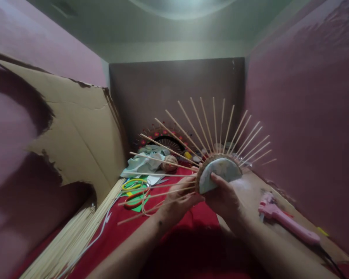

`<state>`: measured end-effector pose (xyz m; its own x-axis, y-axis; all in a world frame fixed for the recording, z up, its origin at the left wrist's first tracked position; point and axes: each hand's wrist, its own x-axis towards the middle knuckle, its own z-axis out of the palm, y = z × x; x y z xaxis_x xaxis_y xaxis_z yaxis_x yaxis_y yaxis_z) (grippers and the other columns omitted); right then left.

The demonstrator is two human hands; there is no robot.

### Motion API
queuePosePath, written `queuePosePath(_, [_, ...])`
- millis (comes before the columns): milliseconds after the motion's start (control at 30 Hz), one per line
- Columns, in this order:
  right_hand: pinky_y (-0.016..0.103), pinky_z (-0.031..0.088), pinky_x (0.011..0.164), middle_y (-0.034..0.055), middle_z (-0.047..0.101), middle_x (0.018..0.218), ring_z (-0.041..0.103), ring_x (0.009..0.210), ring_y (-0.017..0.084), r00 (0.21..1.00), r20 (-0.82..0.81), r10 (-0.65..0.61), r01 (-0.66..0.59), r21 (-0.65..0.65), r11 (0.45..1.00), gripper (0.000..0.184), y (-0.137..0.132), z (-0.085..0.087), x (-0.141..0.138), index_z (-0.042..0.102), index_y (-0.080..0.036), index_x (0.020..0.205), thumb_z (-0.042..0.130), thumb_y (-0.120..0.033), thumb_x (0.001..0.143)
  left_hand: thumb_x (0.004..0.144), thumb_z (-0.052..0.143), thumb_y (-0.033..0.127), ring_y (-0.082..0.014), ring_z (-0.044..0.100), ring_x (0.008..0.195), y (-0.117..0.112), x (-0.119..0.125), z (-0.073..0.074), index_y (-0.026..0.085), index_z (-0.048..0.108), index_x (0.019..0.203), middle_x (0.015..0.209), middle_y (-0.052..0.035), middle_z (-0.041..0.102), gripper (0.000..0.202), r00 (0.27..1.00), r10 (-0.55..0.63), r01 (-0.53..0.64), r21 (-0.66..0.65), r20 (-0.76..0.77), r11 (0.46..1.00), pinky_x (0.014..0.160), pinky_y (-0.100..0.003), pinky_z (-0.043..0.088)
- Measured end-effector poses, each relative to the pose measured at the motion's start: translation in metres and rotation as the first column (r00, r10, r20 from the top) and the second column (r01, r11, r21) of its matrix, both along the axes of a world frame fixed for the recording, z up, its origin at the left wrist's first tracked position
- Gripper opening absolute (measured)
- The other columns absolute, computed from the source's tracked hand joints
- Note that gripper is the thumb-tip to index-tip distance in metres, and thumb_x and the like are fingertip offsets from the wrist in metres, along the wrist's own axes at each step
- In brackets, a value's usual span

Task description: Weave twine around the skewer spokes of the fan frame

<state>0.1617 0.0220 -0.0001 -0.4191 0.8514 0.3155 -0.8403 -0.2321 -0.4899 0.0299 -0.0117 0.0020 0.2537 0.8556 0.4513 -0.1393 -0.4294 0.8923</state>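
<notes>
Bare forearms [128, 248] reach up from the lower edge, nearest the camera. Around them rise matte pink walls [302, 116], roughened at the upper right, and a darker, smooth back wall [177, 89]. Plain red cloth [174, 248] spreads beneath the arms, with the tan worktop [254, 186] bare to its right. On the left stands a stiff cardboard sheet [78, 131], creased, with ragged torn edges and a deep curved notch. Slim pale wooden sticks [66, 236] lie bundled lengthwise below it, a thin white cord [100, 230] along their inner side.

Held above the cloth, right of centre, is a half-disc [221, 174] with a flat, mottled whitish face and a coarse brown rim [202, 174]; straight thin spokes [214, 112] radiate from its curve like a fan. Both hands are closed on it: the left hand [177, 197] grips the rim's left end among the lower spokes, and the right hand [223, 193] lays its thumb on the face.

A glossy pink glue gun [292, 223] lies on the worktop at right. Beyond the spokes are a black arch [163, 137] with red flowers [156, 134], crumpled pale fabric [147, 161], yellow-handled scissors [135, 179], green paper [138, 209] and a round twine ball [170, 163].
</notes>
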Motion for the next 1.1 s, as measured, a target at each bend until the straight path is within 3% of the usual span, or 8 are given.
queuePosePath(133, [0.023,0.045,0.076,-0.0017,0.067,0.085,0.059,0.078,0.01,0.999,-0.045,0.022,-0.025,-0.08,0.996,0.019,0.002,0.002,0.002,0.06,-0.019,0.087,0.057,-0.015,0.068,0.068,0.061,0.017,-0.0162,0.056,0.084,0.0,-0.002,0.003,0.022,0.05,0.103,0.095,-0.0043,0.059,0.037,0.998,0.039,-0.037,-0.034,0.051,0.999,0.072,-0.026,0.044])
queuePosePath(333, [0.025,0.048,0.071,-0.0035,0.068,0.075,0.061,0.068,0.01,0.998,-0.042,0.037,-0.046,-0.235,0.971,0.017,0.0,-0.003,-0.001,0.061,-0.02,0.082,0.059,-0.015,0.066,0.072,0.058,0.024,-0.0112,0.054,0.062,0.007,-0.006,0.007,0.016,0.05,0.088,0.075,-0.0017,0.058,0.02,0.986,0.153,-0.148,-0.08,0.063,0.986,0.056,-0.022,0.043])
queuePosePath(500, [0.029,0.048,0.074,-0.0022,0.068,0.078,0.06,0.07,0.012,0.998,-0.031,0.05,-0.055,-0.175,0.983,0.016,-0.001,-0.003,0.001,0.06,-0.019,0.082,0.059,-0.016,0.067,0.071,0.059,0.026,-0.0104,0.052,0.059,0.011,-0.007,0.005,0.016,0.053,0.086,0.074,-0.0026,0.058,0.019,0.991,0.135,-0.134,-0.128,-0.001,0.983,0.05,-0.02,0.04])
queuePosePath(767, [0.031,0.048,0.075,-0.0031,0.067,0.075,0.06,0.068,0.012,1.0,-0.001,0.03,-0.029,-0.231,0.973,0.018,0.003,-0.003,0.005,0.06,-0.019,0.084,0.059,-0.015,0.066,0.071,0.057,0.029,-0.0104,0.047,0.058,0.011,-0.014,0.007,0.016,0.064,0.081,0.075,-0.0042,0.057,0.017,0.974,0.148,-0.156,-0.031,-0.171,0.987,0.048,-0.018,0.038])
queuePosePath(967, [0.03,0.049,0.074,-0.0027,0.067,0.073,0.06,0.063,0.012,0.999,0.022,-0.027,0.032,-0.29,0.956,0.021,0.004,0.003,0.005,0.059,-0.02,0.084,0.056,-0.011,0.066,0.074,0.054,0.027,-0.0135,0.052,0.066,0.012,-0.021,0.008,0.018,0.065,0.083,0.077,-0.0038,0.061,0.017,0.948,0.151,-0.148,0.032,-0.28,0.988,0.059,-0.021,0.04])
queuePosePath(1100, [0.029,0.049,0.074,-0.0026,0.067,0.075,0.06,0.068,0.012,0.998,-0.043,-0.05,0.032,-0.346,0.938,0.025,0.006,0.007,0.006,0.059,-0.02,0.089,0.052,-0.007,0.069,0.073,0.055,0.03,-0.0143,0.051,0.067,0.015,-0.027,0.011,0.017,0.065,0.078,0.073,-0.0033,0.06,0.018,0.914,0.2,-0.196,0.05,-0.354,0.979,0.059,-0.022,0.039])
